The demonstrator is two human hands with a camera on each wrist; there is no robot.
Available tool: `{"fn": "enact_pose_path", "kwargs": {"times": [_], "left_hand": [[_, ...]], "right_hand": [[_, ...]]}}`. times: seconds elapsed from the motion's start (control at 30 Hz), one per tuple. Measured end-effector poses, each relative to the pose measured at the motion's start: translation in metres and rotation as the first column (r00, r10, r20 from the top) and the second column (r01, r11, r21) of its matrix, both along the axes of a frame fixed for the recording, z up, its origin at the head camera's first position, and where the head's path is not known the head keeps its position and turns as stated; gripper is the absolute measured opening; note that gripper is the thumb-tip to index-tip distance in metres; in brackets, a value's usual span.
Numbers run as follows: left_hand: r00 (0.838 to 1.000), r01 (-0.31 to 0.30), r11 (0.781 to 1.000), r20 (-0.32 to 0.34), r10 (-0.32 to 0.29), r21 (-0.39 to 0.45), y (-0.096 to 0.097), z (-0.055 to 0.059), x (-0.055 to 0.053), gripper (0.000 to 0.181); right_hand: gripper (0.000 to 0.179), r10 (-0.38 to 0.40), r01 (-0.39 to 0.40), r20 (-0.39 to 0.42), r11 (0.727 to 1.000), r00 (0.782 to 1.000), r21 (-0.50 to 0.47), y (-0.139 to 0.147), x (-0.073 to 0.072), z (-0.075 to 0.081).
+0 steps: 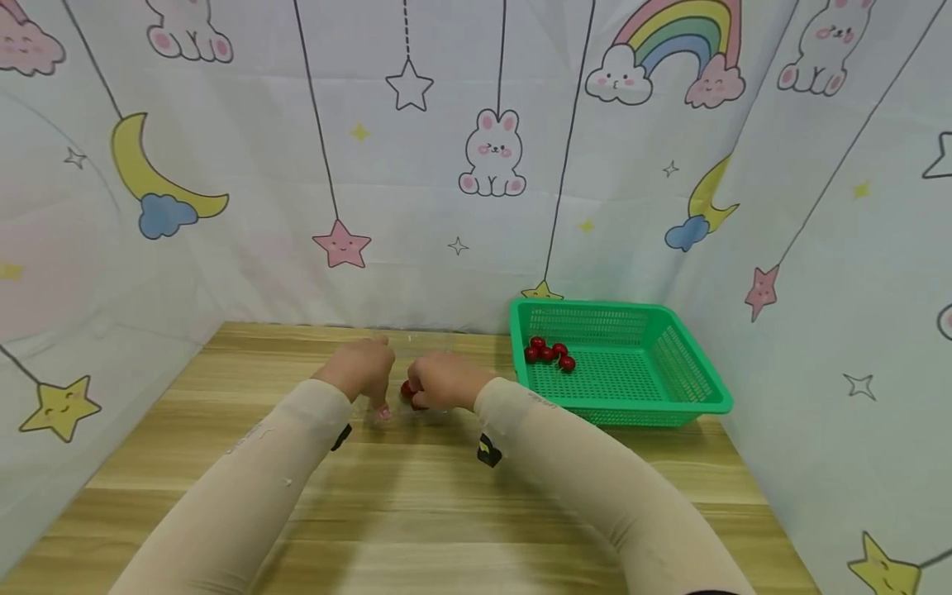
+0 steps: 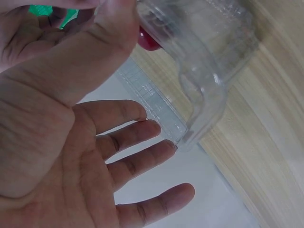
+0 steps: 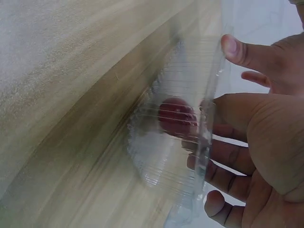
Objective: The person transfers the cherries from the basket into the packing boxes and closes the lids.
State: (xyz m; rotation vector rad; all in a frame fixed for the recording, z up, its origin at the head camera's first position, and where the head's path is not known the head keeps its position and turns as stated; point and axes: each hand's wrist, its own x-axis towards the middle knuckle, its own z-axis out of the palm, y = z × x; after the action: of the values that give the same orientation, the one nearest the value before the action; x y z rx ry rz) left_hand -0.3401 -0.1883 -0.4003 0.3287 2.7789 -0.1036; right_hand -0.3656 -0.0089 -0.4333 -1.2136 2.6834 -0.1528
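A thin, clear plastic box with ribbed side walls [image 3: 161,166] stands on the pale, wood-grained table [image 1: 402,512], with both hands at it. The left hand [image 1: 363,370] is on the far side of the box from the green basket; its thumb touches the box's rim, while its other four fingers are extended, loose and spread apart, near a clear ridged plastic strip [image 2: 154,102] beyond the thumb. Whether that strip belongs to a lid cannot be told.

The right hand [image 1: 449,380] reaches over the rim, its fingers bent down into the box beside a glossy, round red cherry [image 3: 175,116]. That cherry is inside the box and shows through the clear wall, low and close to the fingertips. Whether the right fingers pinch it or merely lie against it cannot be told. A darker red patch shows beneath the hand, too hidden to make out.

On the right side of the table, just beyond the right hand, sits a rectangular green plastic basket with perforated walls [image 1: 714,405]. Five glossy red cherries [image 1: 548,354] lie clustered at its left end. Cream-coloured sleeves [image 1: 245,479] cover both forearms. Behind the table hangs a white cloth printed with rabbits, stars, moons and a rainbow [image 1: 439,198].
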Motion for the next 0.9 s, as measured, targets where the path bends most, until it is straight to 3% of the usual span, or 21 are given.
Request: {"fn": "enact_pose_path", "kwargs": {"times": [0.13, 0.37, 0.53, 0.73, 0.9], "left_hand": [[1.0, -0.003, 1.0, 0.003, 0.003, -0.01, 0.001, 0.001, -0.001, 0.054], [1.0, -0.009, 1.0, -0.003, 0.009, -0.008, 0.001, 0.0, 0.0, 0.074], [1.0, -0.011, 1.0, -0.016, 0.011, 0.0, 0.0, -0.001, 0.001, 0.07], [1.0, -0.016, 1.0, -0.012, 0.016, 0.008, 0.001, 0.0, 0.001, 0.07], [1.0, -0.004, 1.0, -0.018, 0.005, 0.006, 0.0, -0.001, 0.001, 0.076]], "right_hand": [[0.014, -0.041, 0.042, 0.047, 0.999, 0.998, -0.017, 0.006, -0.001, 0.009], [0.019, -0.126, 0.127, 0.036, 0.992, 0.991, -0.016, 0.033, -0.008, 0.031], [0.02, -0.179, 0.182, 0.045, 0.981, 0.983, -0.067, 0.061, -0.016, 0.052], [0.019, -0.285, 0.291, 0.057, 0.948, 0.957, -0.131, 0.102, -0.03, 0.073], [0.02, -0.347, 0.362, 0.11, 0.915, 0.932, -0.179, 0.134, -0.042, 0.078]]}}
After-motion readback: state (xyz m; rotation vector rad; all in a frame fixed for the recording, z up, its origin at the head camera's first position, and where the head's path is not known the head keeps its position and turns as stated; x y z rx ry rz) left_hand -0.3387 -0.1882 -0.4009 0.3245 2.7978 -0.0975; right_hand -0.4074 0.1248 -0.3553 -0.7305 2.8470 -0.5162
